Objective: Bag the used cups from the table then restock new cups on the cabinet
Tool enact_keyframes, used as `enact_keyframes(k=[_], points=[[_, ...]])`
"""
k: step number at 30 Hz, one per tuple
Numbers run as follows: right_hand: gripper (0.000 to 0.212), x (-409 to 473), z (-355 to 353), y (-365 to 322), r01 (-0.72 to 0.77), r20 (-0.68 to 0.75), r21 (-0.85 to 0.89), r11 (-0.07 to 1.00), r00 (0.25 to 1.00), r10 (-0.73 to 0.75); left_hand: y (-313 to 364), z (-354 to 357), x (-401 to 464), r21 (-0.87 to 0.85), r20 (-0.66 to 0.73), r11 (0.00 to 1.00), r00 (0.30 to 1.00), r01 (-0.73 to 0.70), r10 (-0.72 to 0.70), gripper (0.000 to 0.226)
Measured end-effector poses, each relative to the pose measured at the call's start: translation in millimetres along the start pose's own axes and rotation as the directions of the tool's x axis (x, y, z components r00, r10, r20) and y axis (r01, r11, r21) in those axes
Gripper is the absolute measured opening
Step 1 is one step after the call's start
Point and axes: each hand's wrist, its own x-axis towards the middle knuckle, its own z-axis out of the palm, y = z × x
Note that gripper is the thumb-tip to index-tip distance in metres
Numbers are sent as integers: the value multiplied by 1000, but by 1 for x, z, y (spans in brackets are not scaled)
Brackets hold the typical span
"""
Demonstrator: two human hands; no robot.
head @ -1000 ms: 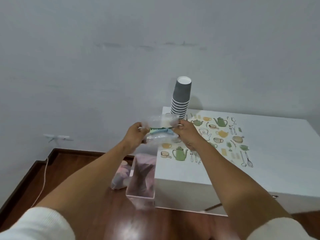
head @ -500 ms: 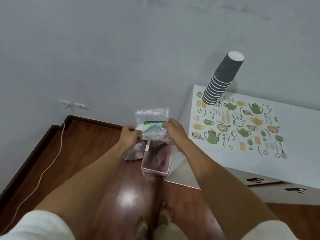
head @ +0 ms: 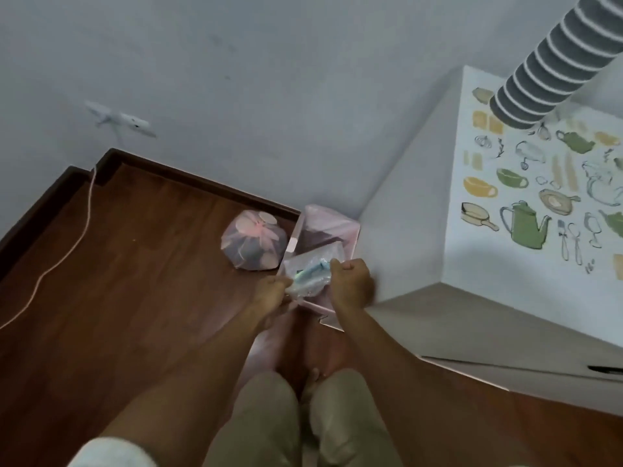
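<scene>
You are pinching a crumpled clear plastic wrapper [head: 312, 273] between both hands, left hand [head: 269, 293] on its near-left edge and right hand [head: 350, 284] curled round its right side, directly above the pink-lined bin [head: 350, 230], apparently so it can drop straight in. It looks like the new cups' empty packaging, though blur hides the print. The tied bag of used cups [head: 253, 245] sits on the floor just left of the bin. The stack of new grey cups [head: 553, 62] stands on the cabinet surface [head: 472, 257], right of the bin.
</scene>
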Motion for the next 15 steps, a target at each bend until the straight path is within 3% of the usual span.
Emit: enact_keyframes(k=[5,10,15], points=[[22,29,44,61,-14,18,-119,993,1000,16,-45,3,53,9,61,999,997,40,-41,18],[53,44,56,74,106,156,-204,973,985,-74,-49,10,75,27,92,1000,996,-11,9,25],[30,26,32,51,124,280,-200,972,958,-64,-18,5,40,114,30,990,997,-80,77,14]])
